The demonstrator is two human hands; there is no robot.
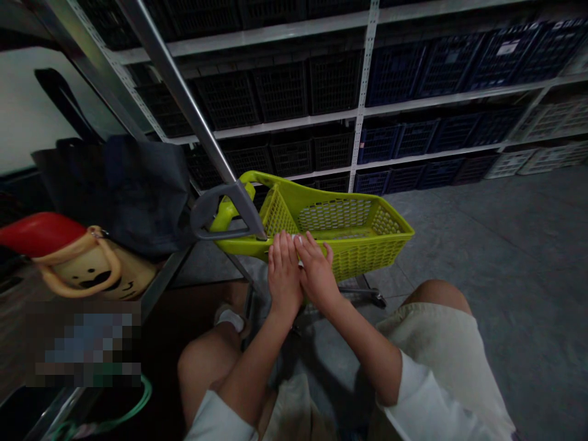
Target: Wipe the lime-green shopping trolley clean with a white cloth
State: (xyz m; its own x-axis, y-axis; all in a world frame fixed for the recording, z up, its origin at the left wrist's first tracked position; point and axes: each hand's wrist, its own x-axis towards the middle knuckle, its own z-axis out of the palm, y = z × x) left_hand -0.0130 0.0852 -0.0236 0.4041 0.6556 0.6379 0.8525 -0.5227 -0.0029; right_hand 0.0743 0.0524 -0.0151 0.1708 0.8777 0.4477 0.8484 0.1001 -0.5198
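Moulded lime-green plastic makes up the cart (367, 241), its long basket pierced all over in a close mesh, with a smooth rounded rim running down to a squared end. Light comes through the holes, and I can see down to the basket's own floor; dark legs and a caster sit beneath it. Both hands lie on its near rim, left hand (285, 278) and right hand (318, 269) side by side and touching, fingers stretched out along the plastic rather than clenched. Something small and white shows among the fingertips, and with the thumbs hidden I can't tell whether either hand is pinching it. Just beside the left hand, a shiny metal pole (188, 92) slants down into a grey loop (250, 211). Behind the cart, white perforated shelves (358, 113) carry slatted crates, black (280, 92), blue (397, 73) and pale (551, 158), too dark for me to make out what they hold. Off to the left, a soft dark bag (119, 190) slumps behind a glossy cream toy (98, 263) with a red top.
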